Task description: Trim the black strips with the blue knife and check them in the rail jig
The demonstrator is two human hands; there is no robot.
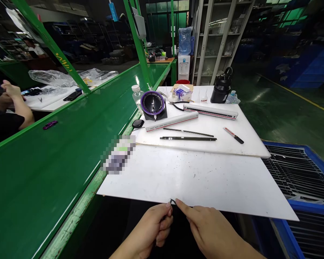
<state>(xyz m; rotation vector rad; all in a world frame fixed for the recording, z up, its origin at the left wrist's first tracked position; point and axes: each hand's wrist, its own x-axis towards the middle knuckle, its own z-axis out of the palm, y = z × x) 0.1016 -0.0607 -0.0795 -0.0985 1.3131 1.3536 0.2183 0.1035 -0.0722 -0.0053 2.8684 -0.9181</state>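
Observation:
At the front edge of the white table (194, 180), my left hand (158, 223) pinches a small dark piece (171, 201) between thumb and forefinger, its other fingers curled. My right hand (205, 225) reaches to the same piece with its forefinger; its other fingers are bent and partly hidden. Beyond, on a white foam sheet (148, 138), lie dark thin strips (189, 139), two white train car models with a red line (172, 121) (210, 111), and a cutter knife (233, 135).
Black fan with purple rim (152, 103), bottle (137, 96), pliers (178, 104), open box (182, 92) and black flask (221, 86) stand or lie at the back. Blue crates of dark strips (299, 172) are at right. Left, past a green partition (56, 158), is another person's arm (23, 108).

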